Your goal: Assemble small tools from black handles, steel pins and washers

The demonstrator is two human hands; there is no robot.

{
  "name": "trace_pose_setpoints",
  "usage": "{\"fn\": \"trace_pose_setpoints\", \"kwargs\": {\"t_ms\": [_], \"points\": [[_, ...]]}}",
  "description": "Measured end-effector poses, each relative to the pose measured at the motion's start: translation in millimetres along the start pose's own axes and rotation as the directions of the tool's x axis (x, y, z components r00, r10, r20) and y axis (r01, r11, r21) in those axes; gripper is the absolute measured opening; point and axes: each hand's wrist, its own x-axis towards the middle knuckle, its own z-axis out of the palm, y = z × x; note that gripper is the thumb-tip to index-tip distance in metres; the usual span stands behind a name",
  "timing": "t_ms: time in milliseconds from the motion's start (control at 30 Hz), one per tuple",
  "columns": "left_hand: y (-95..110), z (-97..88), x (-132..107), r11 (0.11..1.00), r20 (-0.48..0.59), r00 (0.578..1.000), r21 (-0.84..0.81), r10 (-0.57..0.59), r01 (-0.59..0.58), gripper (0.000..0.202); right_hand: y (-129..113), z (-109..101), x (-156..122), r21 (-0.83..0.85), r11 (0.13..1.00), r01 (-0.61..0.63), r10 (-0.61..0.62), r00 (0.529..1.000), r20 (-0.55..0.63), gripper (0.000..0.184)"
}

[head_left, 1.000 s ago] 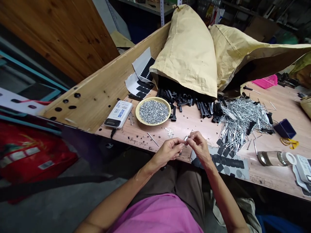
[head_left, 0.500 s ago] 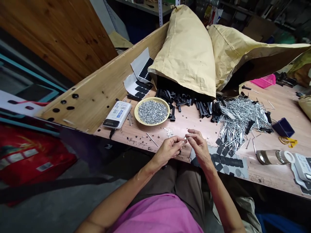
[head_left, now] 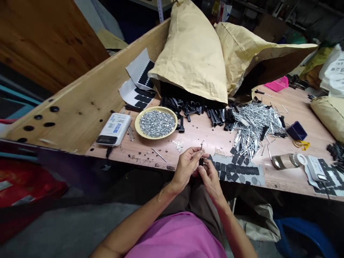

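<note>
Left hand (head_left: 186,167): closed, pinching metal pin (head_left: 202,144) upright.
Right hand (head_left: 211,180): curled beside left hand; grip unclear.
Yellow plate (head_left: 137,123): heaped steel nuts (head_left: 157,123), beyond left hand.
White box (head_left: 114,125): blue print, unreadable, farther left of left hand.

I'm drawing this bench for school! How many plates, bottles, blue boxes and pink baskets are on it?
Yellow plate: 1
Glass bottle: 1
Dark blue box: 1
Pink basket: 1
Total: 4

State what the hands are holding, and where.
The left hand pinches a thin silver metal pin by its lower part; what the right hand holds cannot be told.
</note>
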Motion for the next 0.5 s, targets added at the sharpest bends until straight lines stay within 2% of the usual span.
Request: {"fn": "trace_pose_setpoints", "kwargs": {"t_ms": [67, 133, 233, 300, 367, 433, 500], "points": [[-8, 5.9, -1, 1.000, 0.008, 1.000, -0.008, 0.022, -0.022, 0.039, 1, -4, -11, -0.043, 0.999, -0.021, 0.019, 0.999, -0.039, 0.036], [-20, 11.5, -3, 0.998, 0.010, 0.998, 0.005, 0.068, -0.069, 0.033, -1, -12, -23, -0.148, 0.988, -0.031, 0.010, 0.991, -0.136, 0.036], [-39, 19.9, -8, 0.987, 0.021, 0.991, 0.086, 0.134, -0.135, 0.021, -5, -27, -42, -0.345, 0.937, -0.057, -0.055, 0.951, -0.305, 0.027], [-51, 25.5, -14, 0.979, 0.048, 0.988, 0.133, 0.147, -0.152, 0.016, -4, -37, -52, -0.393, 0.916, -0.086, -0.069, 0.929, -0.364, 0.022], [-62, 30.9, -19, 0.979, 0.078, 0.988, 0.147, 0.130, -0.141, 0.014, -1, -43, -59, -0.318, 0.942, -0.107, -0.016, 0.932, -0.362, 0.021], [-71, 35.4, -23, 0.982, 0.077, 0.991, 0.146, 0.112, -0.122, 0.014, 4, -46, -62, -0.156, 0.978, -0.141, 0.084, 0.943, -0.323, 0.022], [-79, 38.2, -25, 0.983, 0.053, 0.994, 0.151, 0.098, -0.105, 0.016, 7, -47, -63, 0.004, 0.976, -0.219, 0.212, 0.940, -0.268, 0.024]]}}
